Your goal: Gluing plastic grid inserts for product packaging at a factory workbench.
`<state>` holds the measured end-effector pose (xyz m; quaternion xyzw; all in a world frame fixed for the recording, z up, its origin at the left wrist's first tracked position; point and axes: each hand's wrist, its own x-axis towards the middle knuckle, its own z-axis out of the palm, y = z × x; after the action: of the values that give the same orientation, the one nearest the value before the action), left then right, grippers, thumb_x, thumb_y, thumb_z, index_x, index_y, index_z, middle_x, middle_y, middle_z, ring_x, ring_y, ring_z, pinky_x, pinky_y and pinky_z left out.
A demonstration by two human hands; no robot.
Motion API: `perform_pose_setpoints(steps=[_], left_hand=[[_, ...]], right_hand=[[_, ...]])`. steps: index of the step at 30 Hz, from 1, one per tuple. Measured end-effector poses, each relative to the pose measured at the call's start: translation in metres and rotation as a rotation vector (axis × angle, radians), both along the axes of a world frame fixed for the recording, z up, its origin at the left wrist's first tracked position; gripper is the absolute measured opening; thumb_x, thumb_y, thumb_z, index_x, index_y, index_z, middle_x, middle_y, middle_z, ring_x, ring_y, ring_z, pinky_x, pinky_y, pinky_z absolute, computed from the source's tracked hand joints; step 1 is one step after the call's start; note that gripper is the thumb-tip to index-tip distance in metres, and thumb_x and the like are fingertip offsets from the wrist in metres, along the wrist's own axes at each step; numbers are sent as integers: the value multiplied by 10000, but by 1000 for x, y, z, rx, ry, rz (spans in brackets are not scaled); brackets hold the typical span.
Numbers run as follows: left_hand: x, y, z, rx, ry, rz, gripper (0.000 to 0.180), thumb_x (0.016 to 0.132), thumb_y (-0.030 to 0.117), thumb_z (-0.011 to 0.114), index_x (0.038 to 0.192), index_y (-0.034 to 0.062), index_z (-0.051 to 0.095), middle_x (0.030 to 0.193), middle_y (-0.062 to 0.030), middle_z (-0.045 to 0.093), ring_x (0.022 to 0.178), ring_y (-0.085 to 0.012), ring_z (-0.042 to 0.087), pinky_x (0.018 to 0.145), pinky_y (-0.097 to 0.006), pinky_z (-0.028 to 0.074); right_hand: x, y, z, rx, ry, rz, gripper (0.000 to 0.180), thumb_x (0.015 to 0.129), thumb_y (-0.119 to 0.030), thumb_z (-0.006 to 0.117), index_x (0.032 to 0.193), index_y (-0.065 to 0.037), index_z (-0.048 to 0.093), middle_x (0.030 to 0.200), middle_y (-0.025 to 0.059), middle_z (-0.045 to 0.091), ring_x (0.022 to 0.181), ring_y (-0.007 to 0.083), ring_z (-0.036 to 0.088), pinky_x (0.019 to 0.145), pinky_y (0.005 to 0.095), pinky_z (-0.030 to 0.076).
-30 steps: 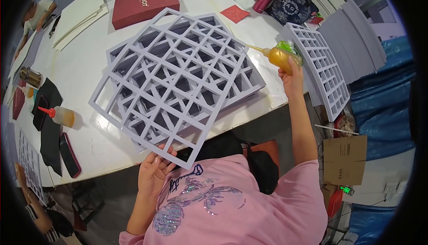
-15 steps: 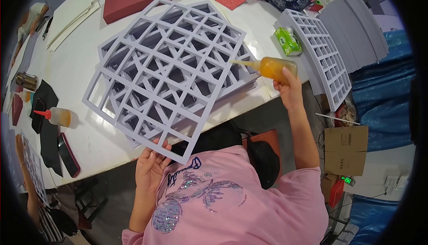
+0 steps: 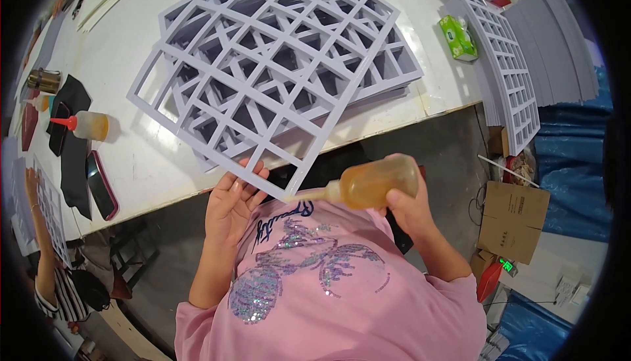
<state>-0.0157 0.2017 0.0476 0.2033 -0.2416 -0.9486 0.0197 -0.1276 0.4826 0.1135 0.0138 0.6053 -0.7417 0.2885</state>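
My left hand (image 3: 231,202) is closed on the near edge of a pale lilac-grey lattice panel (image 3: 257,96), fingers under the rim and thumb at its side. This panel lies askew on a stack of similar lattice panels (image 3: 401,65), its near corner jutting past the table edge. In my right hand (image 3: 409,204) is a squeeze bottle (image 3: 374,182) of amber liquid, tilted nearly flat. Its pale narrow nozzle points left, and the tip is at the panel's near corner; whether they touch I cannot tell.
On the white table (image 3: 125,183) lie another amber bottle with a red nozzle (image 3: 91,125), a phone (image 3: 102,185) and a green tissue pack (image 3: 458,38). More lattice panels (image 3: 509,65) stand at the right. A cardboard box (image 3: 513,222) is below them. Another person's arm (image 3: 43,229) shows far left.
My right hand has brought the bottle down and left, from the panel's right side to its near corner. The left hand keeps its hold on the panel. The view has shifted.
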Motion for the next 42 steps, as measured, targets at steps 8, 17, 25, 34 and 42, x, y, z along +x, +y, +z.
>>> perform_pose_setpoints(steps=[8,17,25,34,42], left_hand=[[1,1,1,26,-2,12,371,925,103,470,1275,-5,409,1267,-206,481,1187,-313,481,924,-423,479],[2,5,3,59,10,32,354,927,81,454,1271,2,418,1251,-198,497,1180,-310,488,928,-438,475],[5,3,1,62,-14,35,349,928,77,450,1269,8,422,1260,-200,490,1188,-308,481,940,-436,467],[3,1,0,99,-1,26,354,930,76,442,1274,0,413,1277,-211,468,1196,-312,472,934,-431,474],[0,3,-3,81,-13,13,374,932,105,454,1285,-9,405,1268,-185,485,1180,-288,489,943,-405,467]], right_hand=[[-63,0,4,-269,-68,-61,427,857,-255,578,1214,-59,449,1078,97,593,800,190,623,551,281,489],[-241,-2,-5,-116,351,-400,447,793,-223,692,1071,-27,401,892,117,562,629,170,570,540,264,473],[-269,-6,-14,15,378,-459,415,802,-233,679,1071,-34,434,888,110,568,648,170,569,553,251,472],[-155,-18,-3,-38,266,-219,414,815,-175,649,1076,11,388,890,144,566,612,174,563,508,267,448],[-51,-41,1,-55,148,-74,451,797,-76,627,1150,-10,355,947,139,568,655,180,590,524,261,479]])
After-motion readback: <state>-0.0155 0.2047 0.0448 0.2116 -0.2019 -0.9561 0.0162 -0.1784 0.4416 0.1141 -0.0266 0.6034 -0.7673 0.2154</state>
